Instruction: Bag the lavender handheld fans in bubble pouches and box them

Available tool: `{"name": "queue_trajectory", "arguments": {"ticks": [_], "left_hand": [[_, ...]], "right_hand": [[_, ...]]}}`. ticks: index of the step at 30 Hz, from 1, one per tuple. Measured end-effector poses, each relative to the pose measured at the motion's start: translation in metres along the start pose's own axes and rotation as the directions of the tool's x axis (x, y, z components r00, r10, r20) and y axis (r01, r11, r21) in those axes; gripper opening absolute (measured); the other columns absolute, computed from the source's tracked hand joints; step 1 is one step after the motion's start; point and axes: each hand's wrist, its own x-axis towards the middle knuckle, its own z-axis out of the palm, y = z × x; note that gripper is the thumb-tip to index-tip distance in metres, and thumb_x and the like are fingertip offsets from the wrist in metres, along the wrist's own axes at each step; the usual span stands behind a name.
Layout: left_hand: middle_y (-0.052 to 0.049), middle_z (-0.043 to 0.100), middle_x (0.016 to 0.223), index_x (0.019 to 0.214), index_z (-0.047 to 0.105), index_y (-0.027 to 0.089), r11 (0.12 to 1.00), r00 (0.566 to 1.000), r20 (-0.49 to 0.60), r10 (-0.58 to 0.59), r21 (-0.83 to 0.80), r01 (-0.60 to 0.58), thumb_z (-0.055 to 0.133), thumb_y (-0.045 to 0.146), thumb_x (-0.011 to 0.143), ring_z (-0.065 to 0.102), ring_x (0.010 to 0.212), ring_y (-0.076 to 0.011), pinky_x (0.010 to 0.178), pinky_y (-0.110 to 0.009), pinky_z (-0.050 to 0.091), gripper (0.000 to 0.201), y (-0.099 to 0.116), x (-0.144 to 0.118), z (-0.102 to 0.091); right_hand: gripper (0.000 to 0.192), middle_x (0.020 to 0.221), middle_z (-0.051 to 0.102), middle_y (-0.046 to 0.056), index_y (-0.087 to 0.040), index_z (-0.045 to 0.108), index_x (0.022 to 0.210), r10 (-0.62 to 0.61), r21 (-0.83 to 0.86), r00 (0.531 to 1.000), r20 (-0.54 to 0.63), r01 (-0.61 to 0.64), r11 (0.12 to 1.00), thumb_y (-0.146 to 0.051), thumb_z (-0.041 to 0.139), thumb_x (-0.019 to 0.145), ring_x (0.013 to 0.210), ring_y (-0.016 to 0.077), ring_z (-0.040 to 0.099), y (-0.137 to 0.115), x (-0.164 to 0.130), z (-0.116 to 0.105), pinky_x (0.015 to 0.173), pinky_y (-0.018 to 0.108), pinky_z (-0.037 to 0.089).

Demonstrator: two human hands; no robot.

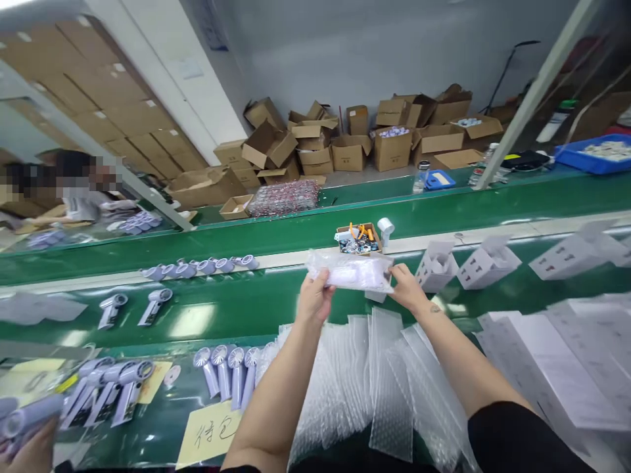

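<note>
The left hand [314,297] grips the left end of a bubble bag [351,270], fingers curled over its edge. The bag stretches level between both hands, long axis running left to right, above the green belt [236,309]. Something pale lilac shows inside it. The right hand [407,286] pinches the bag's right end. Just beyond the bag sits a small box [358,238] of parts; nearer than it lies a stack of empty bags [374,381].

Bubble bags [374,381] lie below both hands; handheld fans [227,371] to their left; folded boxes [463,266] to their right.
</note>
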Motion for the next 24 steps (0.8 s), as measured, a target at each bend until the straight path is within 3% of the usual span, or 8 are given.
{"name": "queue_trajectory", "arguments": {"ticks": [3,5,9,11,13,18,22,24], "left_hand": [[-0.002,0.061,0.085,0.093,0.054,0.015,0.966,0.992,-0.025,0.123,0.232,-0.114,0.073,0.032,0.066,0.058,0.064,-0.0096,0.048,-0.018,0.046,0.037,-0.03,0.024,0.014],[-0.003,0.061,0.086,0.096,0.051,0.015,0.85,0.97,-0.038,0.241,0.492,-0.192,0.067,0.034,0.073,0.058,0.065,-0.0121,0.053,-0.023,0.048,0.033,-0.049,0.033,0.013],[-0.009,0.061,0.095,0.101,0.051,0.016,0.257,0.834,0.251,0.492,0.873,-0.414,0.054,0.032,0.085,0.058,0.086,-0.0206,0.077,-0.035,0.048,0.023,-0.078,0.035,0.019],[-0.012,0.059,0.099,0.103,0.052,0.015,-0.079,0.772,0.474,0.423,0.868,-0.49,0.05,0.031,0.087,0.055,0.095,-0.0237,0.084,-0.037,0.045,0.023,-0.088,0.036,0.04],[-0.014,0.058,0.097,0.103,0.053,0.013,-0.279,0.782,0.57,0.25,0.816,-0.505,0.048,0.031,0.089,0.054,0.095,-0.0248,0.079,-0.035,0.045,0.024,-0.095,0.039,0.068],[-0.011,0.058,0.1,0.126,0.043,0.017,-0.413,0.764,0.645,0.012,0.699,-0.584,0.045,0.041,0.09,0.053,0.094,-0.025,0.077,-0.036,0.042,0.044,-0.1,0.032,0.107],[-0.008,0.059,0.104,0.13,0.041,0.024,-0.428,0.677,0.736,0.004,0.613,-0.664,0.034,0.036,0.094,0.049,0.101,-0.0236,0.09,-0.042,0.034,0.039,-0.116,0.019,0.083],[-0.007,0.062,0.1,0.126,0.046,0.026,-0.438,0.698,0.715,-0.035,0.617,-0.654,0.035,0.034,0.094,0.046,0.105,-0.0253,0.095,-0.048,0.03,0.035,-0.128,0.019,0.066]], "right_hand": [[0.038,0.109,0.05,0.011,-0.019,0.054,0.1,-0.051,0.054,0.997,0.062,0.047,0.997,-0.037,0.067,0.07,0.099,0.026,0.055,0.024,0.02,0.028,0.088,0.041,0.046],[0.046,0.116,0.047,0.013,-0.019,0.051,0.108,-0.082,0.09,0.993,0.088,0.074,0.993,-0.037,0.067,0.068,0.107,0.0279,0.052,0.037,0.021,0.037,0.092,0.043,0.044],[0.056,0.117,0.051,0.012,-0.022,0.045,0.113,-0.141,0.162,0.979,0.148,0.117,0.98,-0.035,0.07,0.064,0.112,0.0298,0.049,0.056,0.016,0.043,0.095,0.049,0.042],[0.059,0.12,0.049,0.014,-0.021,0.042,0.115,-0.128,0.181,0.98,0.151,0.1,0.978,-0.035,0.069,0.065,0.112,0.0307,0.05,0.062,0.014,0.043,0.09,0.049,0.046],[0.06,0.122,0.048,0.015,-0.02,0.04,0.116,-0.099,0.193,0.983,0.153,0.068,0.979,-0.036,0.067,0.066,0.111,0.031,0.05,0.066,0.012,0.041,0.083,0.046,0.05],[0.055,0.111,0.052,0.013,-0.019,0.04,0.11,0.041,0.18,0.99,0.132,-0.064,0.982,-0.039,0.065,0.065,0.097,0.0298,0.059,0.076,0.004,0.03,0.075,0.044,0.053],[0.062,0.11,0.054,0.014,-0.019,0.036,0.114,0.139,0.174,0.981,0.138,-0.162,0.971,-0.042,0.065,0.064,0.088,0.028,0.063,0.083,-0.005,0.023,0.069,0.042,0.054],[0.064,0.108,0.056,0.014,-0.019,0.035,0.115,0.176,0.162,0.974,0.144,-0.199,0.967,-0.044,0.066,0.065,0.086,0.0274,0.064,0.085,-0.008,0.021,0.07,0.042,0.053]]}}
